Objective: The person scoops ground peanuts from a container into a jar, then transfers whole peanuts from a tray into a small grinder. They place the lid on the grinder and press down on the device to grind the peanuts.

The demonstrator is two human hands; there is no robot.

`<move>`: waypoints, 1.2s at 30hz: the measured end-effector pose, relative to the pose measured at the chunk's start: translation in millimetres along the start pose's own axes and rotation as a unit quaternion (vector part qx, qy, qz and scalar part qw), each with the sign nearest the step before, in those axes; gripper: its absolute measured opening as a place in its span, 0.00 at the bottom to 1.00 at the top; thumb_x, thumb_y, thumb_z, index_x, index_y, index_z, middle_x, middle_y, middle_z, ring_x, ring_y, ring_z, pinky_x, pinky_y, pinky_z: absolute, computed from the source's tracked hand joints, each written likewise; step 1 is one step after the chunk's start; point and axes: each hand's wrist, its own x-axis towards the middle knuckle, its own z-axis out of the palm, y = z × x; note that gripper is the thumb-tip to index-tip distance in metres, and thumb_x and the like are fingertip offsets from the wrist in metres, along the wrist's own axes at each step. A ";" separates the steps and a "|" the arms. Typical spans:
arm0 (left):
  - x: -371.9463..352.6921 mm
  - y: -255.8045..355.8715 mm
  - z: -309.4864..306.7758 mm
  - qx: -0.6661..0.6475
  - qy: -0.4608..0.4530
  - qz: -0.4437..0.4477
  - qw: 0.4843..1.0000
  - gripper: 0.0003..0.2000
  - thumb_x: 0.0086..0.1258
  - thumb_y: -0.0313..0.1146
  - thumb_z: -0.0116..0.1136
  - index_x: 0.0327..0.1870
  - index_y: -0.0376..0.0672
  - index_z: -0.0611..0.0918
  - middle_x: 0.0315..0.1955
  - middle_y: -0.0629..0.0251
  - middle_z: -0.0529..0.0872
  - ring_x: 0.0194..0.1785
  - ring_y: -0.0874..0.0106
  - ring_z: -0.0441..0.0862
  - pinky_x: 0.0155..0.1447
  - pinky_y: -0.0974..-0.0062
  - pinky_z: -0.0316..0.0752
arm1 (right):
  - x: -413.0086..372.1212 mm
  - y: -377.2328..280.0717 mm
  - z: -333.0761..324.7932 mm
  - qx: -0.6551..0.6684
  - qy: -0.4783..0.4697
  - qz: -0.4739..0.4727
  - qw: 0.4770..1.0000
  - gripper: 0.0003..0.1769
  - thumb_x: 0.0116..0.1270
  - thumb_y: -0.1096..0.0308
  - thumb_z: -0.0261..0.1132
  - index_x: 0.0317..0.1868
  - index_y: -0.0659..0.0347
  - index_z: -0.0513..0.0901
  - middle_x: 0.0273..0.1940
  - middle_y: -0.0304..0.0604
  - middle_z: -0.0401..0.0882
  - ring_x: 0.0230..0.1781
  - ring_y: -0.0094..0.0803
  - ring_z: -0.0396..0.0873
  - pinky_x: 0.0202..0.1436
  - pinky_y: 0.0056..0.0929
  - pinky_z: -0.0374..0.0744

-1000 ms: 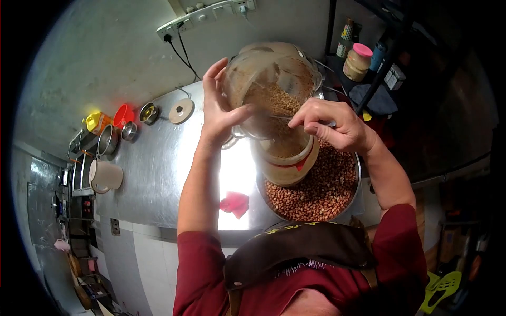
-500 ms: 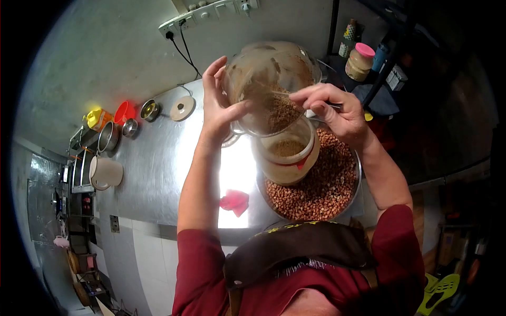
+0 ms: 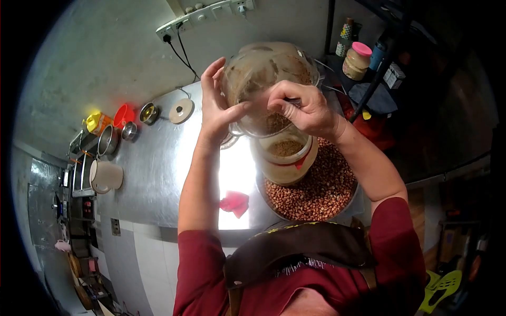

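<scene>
My left hand [image 3: 217, 108] grips the side of a clear, brown-smeared container [image 3: 258, 66], with the thumb in front and fingers behind. The container is tilted, and brown crumbly powder [image 3: 276, 124] lies near its lower rim. My right hand [image 3: 303, 105] is closed around a thin metal utensil, perhaps a spoon, whose far end is hidden by the hand and container. Just below the container's rim stands a pale tub [image 3: 282, 171], upright, with powder inside. The tub sits in a wide round pan of reddish-brown peanuts [image 3: 321, 197].
A crumpled pink cloth [image 3: 234, 204] lies on the steel table [image 3: 153, 174]. Leftward are a beige pitcher [image 3: 107, 175], metal bowls [image 3: 108, 139], a red bowl [image 3: 124, 115] and a round lid [image 3: 181, 110]. A pink-capped jar [image 3: 357, 60] stands at the back right.
My right hand has moved left, further across the container's opening, with the utensil. More powder appears in the tub. My left hand and the container have barely moved.
</scene>
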 end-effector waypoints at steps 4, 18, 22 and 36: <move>-2.3 0.6 -1.8 0.000 0.003 -0.005 1.000 0.55 0.43 0.32 0.78 0.77 0.44 0.57 0.67 0.50 0.67 0.71 0.56 0.70 0.76 0.57 0.69 | -7.9 2.9 -13.0 -0.053 -0.053 0.036 0.997 0.07 0.74 0.70 0.67 0.43 0.66 0.84 0.40 0.46 0.87 0.42 0.31 0.85 0.47 0.29 0.81; -2.6 -0.1 -2.4 0.001 0.014 -0.004 1.000 0.56 0.43 0.34 0.79 0.77 0.45 0.57 0.66 0.50 0.68 0.71 0.56 0.70 0.76 0.57 0.70 | -38.1 -32.8 -35.9 -0.039 -0.150 -0.006 0.988 0.06 0.73 0.74 0.64 0.34 0.64 0.79 0.48 0.51 0.87 0.46 0.41 0.83 0.53 0.36 0.79; -1.9 -1.8 0.2 -0.005 0.014 -0.006 1.000 0.55 0.43 0.33 0.79 0.77 0.45 0.58 0.66 0.50 0.68 0.70 0.57 0.70 0.76 0.57 0.70 | -36.2 -27.6 -38.1 -0.026 -0.081 -0.014 0.996 0.05 0.72 0.75 0.65 0.44 0.67 0.85 0.46 0.47 0.88 0.46 0.35 0.86 0.52 0.33 0.82; -3.2 1.3 0.9 0.011 0.017 -0.009 1.000 0.57 0.42 0.35 0.79 0.77 0.45 0.57 0.66 0.50 0.68 0.70 0.56 0.70 0.76 0.57 0.69 | -19.9 -5.6 -15.5 -0.115 0.013 -0.027 0.993 0.11 0.80 0.66 0.61 0.44 0.67 0.83 0.43 0.46 0.88 0.44 0.29 0.84 0.52 0.29 0.81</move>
